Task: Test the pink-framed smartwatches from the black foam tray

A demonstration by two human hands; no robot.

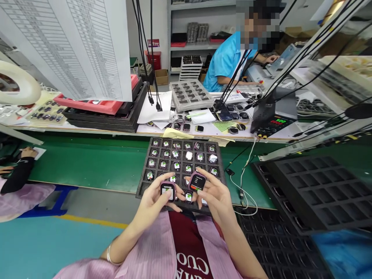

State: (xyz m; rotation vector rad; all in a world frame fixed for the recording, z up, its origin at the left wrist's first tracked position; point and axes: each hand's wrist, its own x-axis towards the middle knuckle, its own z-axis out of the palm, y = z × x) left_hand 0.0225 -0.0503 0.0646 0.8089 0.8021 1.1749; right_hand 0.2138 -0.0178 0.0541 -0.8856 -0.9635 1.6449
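My left hand [155, 195] grips a smartwatch body [167, 191] in a purple case, its thumb lying on the lit screen. In my right hand [216, 193] is a second purple smartwatch body [197, 181], tilted, with a dark screen showing text and a red bar near its lower edge. Neither watch has a strap that I can see. Both hands are above a black foam tray [141, 181] whose pockets hold several more watches, many with lit screens. My hands and the two watches hide part of the tray's near rows.
Cables [151, 50] hang over the bench, and a paper sheet [101, 50] hangs at upper left. A power supply [274, 116] stands at right. Stacked black trays [328, 190] lie to the right. Across the bench sits a person in blue [223, 58]; another person's sleeve [20, 174] shows at left.
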